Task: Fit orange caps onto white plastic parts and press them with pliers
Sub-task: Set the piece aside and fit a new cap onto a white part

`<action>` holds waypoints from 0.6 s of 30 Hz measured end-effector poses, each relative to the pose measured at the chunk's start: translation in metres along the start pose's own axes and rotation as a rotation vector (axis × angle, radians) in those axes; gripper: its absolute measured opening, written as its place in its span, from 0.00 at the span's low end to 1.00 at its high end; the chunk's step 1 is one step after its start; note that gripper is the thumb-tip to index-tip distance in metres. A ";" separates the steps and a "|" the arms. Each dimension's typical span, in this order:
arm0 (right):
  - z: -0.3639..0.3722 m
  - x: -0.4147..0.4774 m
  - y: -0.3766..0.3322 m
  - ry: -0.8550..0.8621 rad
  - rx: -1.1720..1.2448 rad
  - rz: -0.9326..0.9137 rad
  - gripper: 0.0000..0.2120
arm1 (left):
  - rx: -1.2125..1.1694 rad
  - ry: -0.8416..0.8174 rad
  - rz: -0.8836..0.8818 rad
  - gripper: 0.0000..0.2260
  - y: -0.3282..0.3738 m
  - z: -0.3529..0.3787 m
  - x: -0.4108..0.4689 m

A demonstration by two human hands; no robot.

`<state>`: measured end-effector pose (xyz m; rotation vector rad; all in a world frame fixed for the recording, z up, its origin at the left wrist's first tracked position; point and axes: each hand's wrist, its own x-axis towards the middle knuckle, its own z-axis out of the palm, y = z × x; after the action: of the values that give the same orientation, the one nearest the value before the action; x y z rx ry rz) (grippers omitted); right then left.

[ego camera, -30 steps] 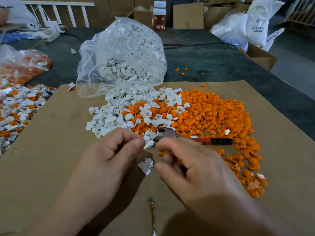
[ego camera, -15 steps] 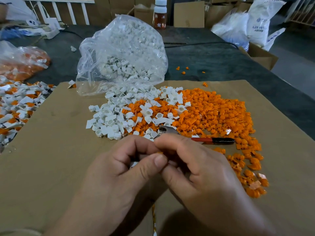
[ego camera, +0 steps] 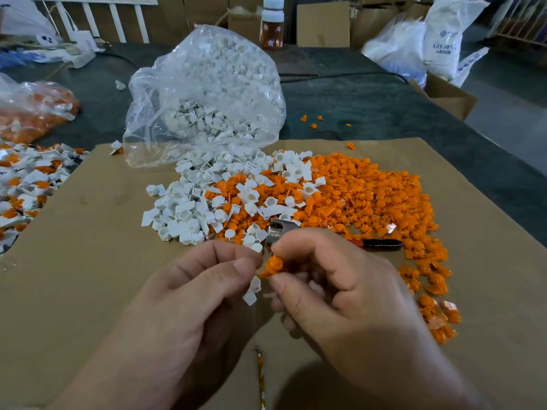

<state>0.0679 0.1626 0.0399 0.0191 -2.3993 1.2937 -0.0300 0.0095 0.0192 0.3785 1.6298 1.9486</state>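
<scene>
Nearest, this side of pliers: pinched in left hand, grip curled tight, one white part, hanging just under the thumb. Pinched in right hand, grip clenched between thumb and forefinger, one orange cap, narrow end aimed at the white part. Touching or a hair apart; cannot tell if seated.

Changed from half a second back: hands then pressed together, both pieces hidden; now eased apart, cap and part showing. A second back: well apart, no cap in view.

Judged: fitting under way, not finished. Pressing yet to come.

Lying untouched on cardboard, just past the fingertips: pliers, same spot as before.

Beyond and left of pliers: white heap. Beyond and right of pliers: orange heap. Far left of pliers: capped pieces, piled. Farthest behind pliers, on table: clear bag of white parts.
</scene>
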 end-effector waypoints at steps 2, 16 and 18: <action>0.000 0.000 0.000 0.010 -0.088 -0.053 0.07 | 0.119 -0.028 0.104 0.17 -0.001 0.004 -0.001; -0.001 0.002 0.003 -0.025 -0.100 -0.045 0.14 | 0.108 -0.010 0.289 0.20 -0.020 0.003 -0.005; -0.001 0.002 0.002 -0.027 -0.103 -0.070 0.16 | 0.062 -0.025 0.265 0.19 -0.019 0.003 -0.005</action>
<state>0.0663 0.1650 0.0397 0.0911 -2.4622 1.1445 -0.0202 0.0106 0.0025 0.6702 1.6978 2.0766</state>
